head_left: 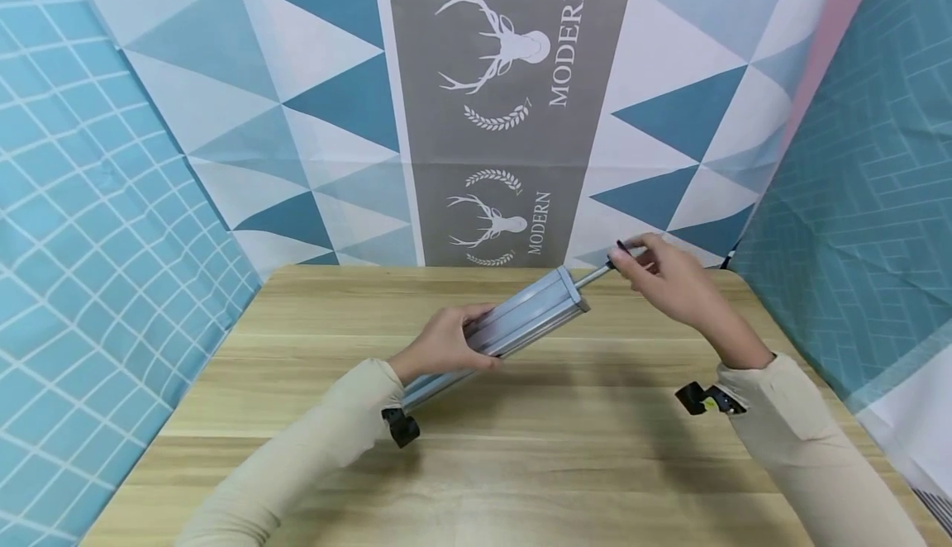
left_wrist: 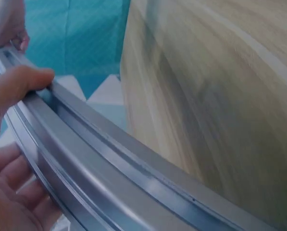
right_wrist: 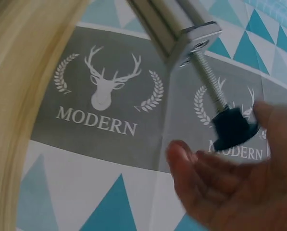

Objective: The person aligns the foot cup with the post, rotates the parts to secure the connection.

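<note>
A silver aluminium profile [head_left: 528,309] slants up to the right above the table, its far end raised. My left hand [head_left: 445,340] grips it around the middle; in the left wrist view the thumb [left_wrist: 32,78] lies over its slotted top and the other fingers pass underneath. From the raised end sticks a threaded rod [right_wrist: 208,79] with a black levelling foot [right_wrist: 233,127] on its tip. My right hand [head_left: 673,278] holds this foot with bent fingertips, seen on both sides of it in the right wrist view. Exact finger contact is partly blurred.
The profile's lower end lies close to the left sleeve. A wooden table [head_left: 565,464] spreads below both hands. Behind it hangs a patterned cloth [head_left: 335,76] with deer heads and triangles; blue cloths [head_left: 89,200] stand at both sides. Each wrist carries a small black camera [head_left: 402,427].
</note>
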A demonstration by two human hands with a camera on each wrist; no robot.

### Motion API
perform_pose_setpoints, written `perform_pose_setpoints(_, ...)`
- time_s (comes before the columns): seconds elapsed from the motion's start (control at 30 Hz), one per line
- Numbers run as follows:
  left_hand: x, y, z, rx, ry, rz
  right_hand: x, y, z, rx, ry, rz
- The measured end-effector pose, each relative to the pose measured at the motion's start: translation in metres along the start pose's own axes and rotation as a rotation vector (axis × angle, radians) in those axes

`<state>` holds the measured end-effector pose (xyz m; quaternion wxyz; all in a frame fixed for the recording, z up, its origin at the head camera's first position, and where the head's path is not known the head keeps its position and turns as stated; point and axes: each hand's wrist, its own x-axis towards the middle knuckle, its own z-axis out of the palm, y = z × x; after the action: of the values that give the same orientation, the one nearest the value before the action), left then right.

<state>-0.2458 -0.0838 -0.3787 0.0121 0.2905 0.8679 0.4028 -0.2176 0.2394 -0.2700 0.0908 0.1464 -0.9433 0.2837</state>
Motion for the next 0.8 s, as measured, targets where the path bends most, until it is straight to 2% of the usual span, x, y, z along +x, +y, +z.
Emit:
perform_pose_setpoints(0.17,-0.001,-0.010,-0.016,-0.086,-0.022,0.021,0.001,0.007,0.005,0.136,-0.045,-0.264)
perform_pose_setpoints(0.3,0.000,-0.017,-0.024,-0.155,-0.057,0.042,0.007,0.007,0.005,0.213,-0.057,-0.385)
perform_pose_setpoints(0.43,0.001,-0.021,-0.026,-0.171,-0.092,0.067,0.012,0.003,0.006,0.205,0.005,-0.406)
perform_pose_setpoints(0.57,-0.001,-0.021,-0.026,-0.169,-0.098,0.079,0.012,-0.002,0.008,0.155,0.075,-0.350)
perform_pose_setpoints(0.67,-0.002,-0.017,-0.025,-0.119,-0.068,0.089,0.011,-0.006,0.010,0.144,0.104,-0.320)
perform_pose_setpoints(0.8,-0.001,-0.003,-0.024,-0.016,0.008,0.126,0.011,-0.012,0.014,0.128,0.140,-0.354)
